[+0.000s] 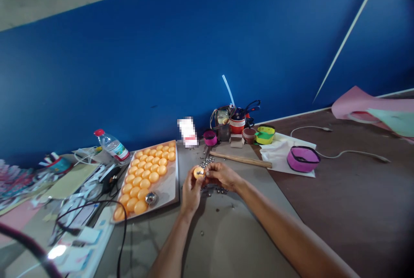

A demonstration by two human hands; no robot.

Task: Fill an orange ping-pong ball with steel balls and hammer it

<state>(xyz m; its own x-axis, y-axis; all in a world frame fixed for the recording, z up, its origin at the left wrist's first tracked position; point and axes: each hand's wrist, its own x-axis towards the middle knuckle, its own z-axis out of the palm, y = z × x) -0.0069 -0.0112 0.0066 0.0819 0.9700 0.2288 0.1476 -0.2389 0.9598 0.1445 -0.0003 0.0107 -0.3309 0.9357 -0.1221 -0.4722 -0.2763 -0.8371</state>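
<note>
My left hand (191, 191) is closed around an orange ping-pong ball (197, 170) that has small shiny silver pieces (200, 173) on its near face. Against the ball's right side, the fingers of my right hand (223, 175) are pinched together. Whatever they may hold is too small to make out. Loose silver beads (207, 162) lie on the grey mat behind and beneath my hands. To the left, a shallow white box (168, 183) contains rows of orange balls (140, 181). One ball covered in silver (151, 199) lies in its near right part.
A wooden stick (241, 159) lies behind my right hand. Small containers, including a magenta one (210, 138) and a yellow one (265, 134), line the wall. A pink-purple container (303, 159) sits on white paper. At left are a plastic bottle (113, 146) and black cables (121, 243).
</note>
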